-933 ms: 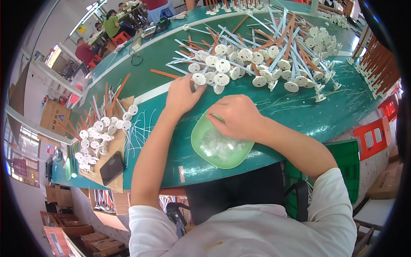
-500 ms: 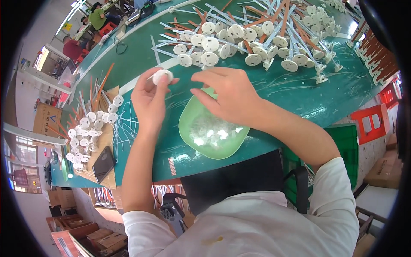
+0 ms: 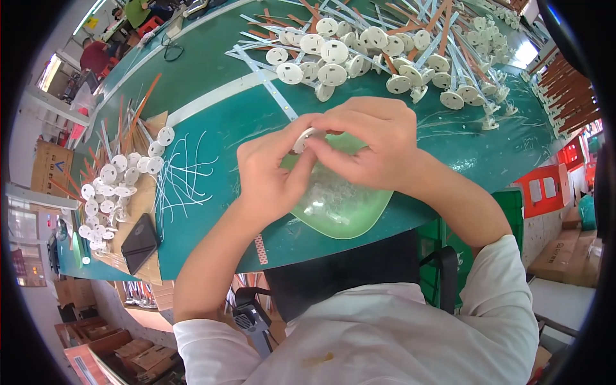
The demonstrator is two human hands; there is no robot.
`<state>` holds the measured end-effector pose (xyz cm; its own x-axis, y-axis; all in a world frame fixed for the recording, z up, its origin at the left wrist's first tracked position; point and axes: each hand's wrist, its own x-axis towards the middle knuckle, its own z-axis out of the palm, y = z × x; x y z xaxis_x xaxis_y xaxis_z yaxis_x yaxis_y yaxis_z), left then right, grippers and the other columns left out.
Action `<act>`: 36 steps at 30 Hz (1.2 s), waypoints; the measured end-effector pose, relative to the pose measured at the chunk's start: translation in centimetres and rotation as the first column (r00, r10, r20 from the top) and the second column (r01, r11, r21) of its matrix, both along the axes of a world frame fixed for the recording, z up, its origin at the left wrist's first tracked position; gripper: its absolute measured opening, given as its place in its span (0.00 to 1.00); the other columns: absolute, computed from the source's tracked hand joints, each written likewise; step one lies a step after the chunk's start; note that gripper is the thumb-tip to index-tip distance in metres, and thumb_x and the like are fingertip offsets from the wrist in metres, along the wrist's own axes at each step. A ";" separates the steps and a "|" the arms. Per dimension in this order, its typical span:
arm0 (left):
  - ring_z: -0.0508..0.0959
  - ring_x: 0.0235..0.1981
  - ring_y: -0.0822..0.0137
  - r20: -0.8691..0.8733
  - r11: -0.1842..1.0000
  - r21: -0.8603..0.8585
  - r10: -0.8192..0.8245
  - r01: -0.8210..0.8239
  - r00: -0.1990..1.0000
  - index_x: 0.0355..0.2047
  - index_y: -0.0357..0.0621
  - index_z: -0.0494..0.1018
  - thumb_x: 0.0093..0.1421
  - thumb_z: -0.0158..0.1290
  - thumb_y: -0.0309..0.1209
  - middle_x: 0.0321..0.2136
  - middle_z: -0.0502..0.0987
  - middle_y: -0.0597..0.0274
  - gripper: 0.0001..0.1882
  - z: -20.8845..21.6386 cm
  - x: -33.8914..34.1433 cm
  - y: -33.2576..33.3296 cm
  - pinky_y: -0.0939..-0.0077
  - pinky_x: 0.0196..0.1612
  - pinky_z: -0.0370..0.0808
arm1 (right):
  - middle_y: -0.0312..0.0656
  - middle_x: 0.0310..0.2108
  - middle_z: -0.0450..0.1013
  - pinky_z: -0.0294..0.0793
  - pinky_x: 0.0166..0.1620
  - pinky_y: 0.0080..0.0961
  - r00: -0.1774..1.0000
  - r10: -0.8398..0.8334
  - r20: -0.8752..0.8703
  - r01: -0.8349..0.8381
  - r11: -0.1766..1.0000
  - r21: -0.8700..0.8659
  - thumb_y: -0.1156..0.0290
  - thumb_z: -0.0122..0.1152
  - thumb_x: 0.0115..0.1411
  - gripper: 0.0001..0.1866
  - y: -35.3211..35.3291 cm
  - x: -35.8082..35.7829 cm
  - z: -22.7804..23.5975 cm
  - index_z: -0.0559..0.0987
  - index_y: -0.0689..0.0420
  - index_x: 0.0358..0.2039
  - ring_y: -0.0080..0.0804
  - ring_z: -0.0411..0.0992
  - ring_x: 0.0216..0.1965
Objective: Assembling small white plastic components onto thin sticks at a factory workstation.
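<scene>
First, at left, white-headed strips (image 3: 119, 168) cluster near a dark phone (image 3: 140, 244); next, thin white wires (image 3: 183, 186) lie on the green tabletop (image 3: 212, 237). Then the left hand (image 3: 273, 165) pinches a white disc (image 3: 305, 140) over the upper-left part of a green bowl (image 3: 375, 208), and the right hand (image 3: 378, 141) grips it too. Farther right stands a red stool (image 3: 542, 192).

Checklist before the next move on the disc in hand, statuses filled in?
1. Left hand gripping the white disc: ok.
2. Right hand at the disc, fingertips close against it: ok.
3. Pale strip joined to the disc: cannot tell, fingers cover that end.
4. Clear piece in the right fingertips: cannot tell, hidden.
5. Green bowl stocked with clear pieces: ok.
6. Black phone away from both hands: ok.
</scene>
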<state>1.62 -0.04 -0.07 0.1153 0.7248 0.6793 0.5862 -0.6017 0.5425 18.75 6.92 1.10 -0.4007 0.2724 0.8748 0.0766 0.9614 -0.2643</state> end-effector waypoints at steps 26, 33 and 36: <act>0.80 0.27 0.76 0.256 0.955 -0.223 0.250 -0.194 0.934 0.42 0.40 0.80 0.58 0.61 0.27 0.29 0.83 0.59 0.12 -1.0 -2.0 1.7 0.81 0.31 0.76 | 0.46 0.35 0.79 0.77 0.44 0.33 0.701 0.380 0.603 -0.195 0.916 -0.351 0.71 0.70 0.48 0.17 0.0 1.1 -0.4 0.81 0.61 0.40 0.46 0.77 0.35; 0.82 0.35 0.72 0.125 0.949 -0.283 0.179 -0.137 0.976 0.46 0.35 0.78 0.61 0.59 0.25 0.35 0.82 0.60 0.13 0.0 -1.4 0.7 0.79 0.40 0.79 | 0.44 0.30 0.79 0.75 0.39 0.33 0.602 0.504 0.619 -0.171 0.839 -0.517 0.75 0.67 0.49 0.09 0.0 1.0 0.5 0.84 0.59 0.32 0.42 0.77 0.32; 0.81 0.29 0.74 0.206 0.971 -0.200 0.174 -0.132 0.963 0.42 0.39 0.80 0.57 0.62 0.27 0.28 0.83 0.59 0.12 -0.2 -1.3 0.9 0.79 0.35 0.78 | 0.41 0.27 0.80 0.75 0.35 0.31 0.665 0.493 0.561 -0.110 0.808 -0.579 0.74 0.68 0.48 0.06 -0.3 1.0 1.1 0.85 0.57 0.30 0.39 0.76 0.29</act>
